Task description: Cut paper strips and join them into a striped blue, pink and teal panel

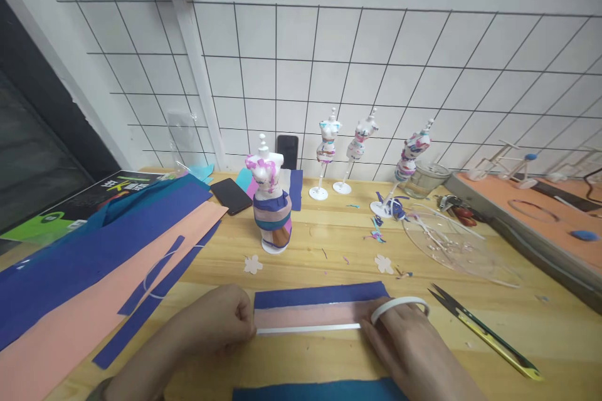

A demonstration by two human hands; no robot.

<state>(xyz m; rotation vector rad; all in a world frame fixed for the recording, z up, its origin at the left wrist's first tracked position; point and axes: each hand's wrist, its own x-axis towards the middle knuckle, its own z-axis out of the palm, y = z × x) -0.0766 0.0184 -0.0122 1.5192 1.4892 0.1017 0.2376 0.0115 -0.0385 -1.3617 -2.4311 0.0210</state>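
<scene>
A teal cloth (320, 391) lies closest, at the bottom edge between the two forearms and just below the fingers. Everything rests on a wooden table (329, 238).

Left of the left hand's knuckles, wide blue and pink sheets (94, 276) spread towards the wall. Beyond the right hand's fingers and to their right sits a clear plate (451, 244).

Between the two sets of fingers lies a blue and pink banded strip (320, 304), flat on the wood. A line of white tape (308, 328) runs along its near edge.

The left hand (221, 322) is curled tight, its fingertips pinching the tape's left end. The right hand (409, 351) lies lower and flatter. Its fingers carry the tape ring (399, 304) and press at the tape's right end.

A dressed mannequin (271, 203) stands upright well beyond the left fingers. Yellow-handled snips (484, 332) lie just right of the right fingers, apart from them. A black phone (231, 195) rests far beyond the left hand. Two small paper flowers (253, 264) lie just past the strip.
</scene>
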